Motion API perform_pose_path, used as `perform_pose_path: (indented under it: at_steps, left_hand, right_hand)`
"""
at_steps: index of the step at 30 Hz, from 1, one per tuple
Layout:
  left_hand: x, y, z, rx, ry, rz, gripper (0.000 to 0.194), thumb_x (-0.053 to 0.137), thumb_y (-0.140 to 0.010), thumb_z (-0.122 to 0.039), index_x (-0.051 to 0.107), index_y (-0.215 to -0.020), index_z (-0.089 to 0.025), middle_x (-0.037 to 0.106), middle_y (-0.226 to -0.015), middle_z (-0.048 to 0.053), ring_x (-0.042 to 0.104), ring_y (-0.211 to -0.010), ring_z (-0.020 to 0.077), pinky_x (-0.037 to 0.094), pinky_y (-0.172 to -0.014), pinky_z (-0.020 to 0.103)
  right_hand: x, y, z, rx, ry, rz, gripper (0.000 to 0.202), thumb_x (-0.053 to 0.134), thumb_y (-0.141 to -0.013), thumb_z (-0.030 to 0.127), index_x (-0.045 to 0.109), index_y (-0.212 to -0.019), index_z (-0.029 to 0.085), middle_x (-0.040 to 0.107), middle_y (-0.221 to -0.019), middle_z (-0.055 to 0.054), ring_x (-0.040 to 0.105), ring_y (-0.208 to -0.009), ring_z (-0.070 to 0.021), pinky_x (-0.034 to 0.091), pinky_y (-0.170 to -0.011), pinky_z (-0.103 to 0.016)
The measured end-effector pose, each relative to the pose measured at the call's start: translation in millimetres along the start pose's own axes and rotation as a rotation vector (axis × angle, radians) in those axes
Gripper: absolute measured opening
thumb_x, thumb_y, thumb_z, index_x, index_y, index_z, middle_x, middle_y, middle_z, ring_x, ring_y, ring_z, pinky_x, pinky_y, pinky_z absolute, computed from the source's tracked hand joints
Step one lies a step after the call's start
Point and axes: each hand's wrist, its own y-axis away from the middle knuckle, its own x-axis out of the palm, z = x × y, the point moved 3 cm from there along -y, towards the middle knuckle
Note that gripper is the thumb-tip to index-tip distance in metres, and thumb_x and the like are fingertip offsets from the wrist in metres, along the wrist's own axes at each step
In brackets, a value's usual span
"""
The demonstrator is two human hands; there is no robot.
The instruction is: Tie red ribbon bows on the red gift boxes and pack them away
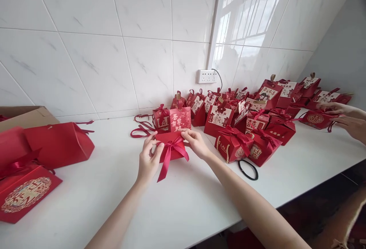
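A small red gift box (176, 157) with a satin ribbon bow (170, 147) on its front is on the white table in front of me. One ribbon tail hangs down over the tabletop. My left hand (149, 155) grips the box's left edge between thumb and fingers. At the upper right corner, my right hand (196, 142) pinches the box's edge near the bow; its fingertips partly hide that corner. Right behind stands an upright red box (180, 117) with white lettering. Beside it is a smaller ribboned box (161, 121), with loose red ribbons (141, 131) to its left.
Many red gift boxes (219, 119) crowd the right side. A black loop (248, 169) lies before them. Larger red boxes (63, 144) and a cardboard carton (31, 115) are at left. A power strip (207, 76) is on the wall. Another person's hands (347, 117) hold a box at far right.
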Motion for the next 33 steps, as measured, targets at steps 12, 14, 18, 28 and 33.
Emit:
perform_pose_path:
  at_steps: [12,14,18,28,33]
  left_hand:
    - [-5.1,0.6,14.6,-0.074,0.028,-0.261,0.031,0.054,-0.078,-0.051,0.052,-0.080,-0.019,0.049,-0.125,0.010,0.047,-0.117,0.0225,0.037,-0.101,0.038]
    - [-2.4,2.0,15.4,-0.117,0.069,-0.245,0.032,0.051,-0.080,-0.051,0.052,-0.086,-0.019,0.049,-0.124,0.010,0.049,-0.115,0.0219,0.038,-0.100,0.038]
    - [1.6,4.1,15.9,-0.191,0.117,-0.223,0.030,0.049,-0.083,-0.049,0.052,-0.090,-0.020,0.051,-0.123,0.009,0.047,-0.117,0.0208,0.038,-0.101,0.038]
    - [0.8,3.8,19.2,-0.151,0.126,-0.188,0.030,0.051,-0.082,-0.050,0.053,-0.086,-0.021,0.048,-0.126,0.007,0.046,-0.117,0.0208,0.042,-0.095,0.035]
    - [0.0,3.3,20.8,-0.154,0.127,-0.189,0.031,0.051,-0.082,-0.051,0.054,-0.087,-0.020,0.048,-0.126,0.007,0.046,-0.117,0.0208,0.043,-0.094,0.034]
  right_hand:
    - [6.6,6.3,5.9,-0.005,0.124,0.069,0.044,0.066,-0.066,0.056,0.050,-0.058,0.015,0.050,-0.118,-0.008,0.053,-0.101,-0.0206,0.049,-0.081,-0.037]
    - [7.2,6.0,3.8,0.004,0.119,0.070,0.044,0.065,-0.066,0.056,0.049,-0.058,0.016,0.049,-0.118,-0.007,0.054,-0.098,-0.0196,0.050,-0.079,-0.036]
    - [6.6,3.9,-1.6,0.012,0.034,0.095,0.041,0.065,-0.069,0.051,0.050,-0.058,0.015,0.049,-0.117,-0.006,0.052,-0.097,-0.0182,0.049,-0.077,-0.033]
    - [2.9,1.4,-5.6,0.027,-0.071,0.097,0.036,0.068,-0.070,0.042,0.050,-0.056,0.014,0.047,-0.119,-0.007,0.051,-0.100,-0.0189,0.047,-0.079,-0.034]
    - [1.4,1.6,-6.0,0.026,-0.063,0.096,0.036,0.067,-0.072,0.042,0.051,-0.056,0.014,0.046,-0.119,-0.007,0.051,-0.102,-0.0194,0.047,-0.078,-0.034]
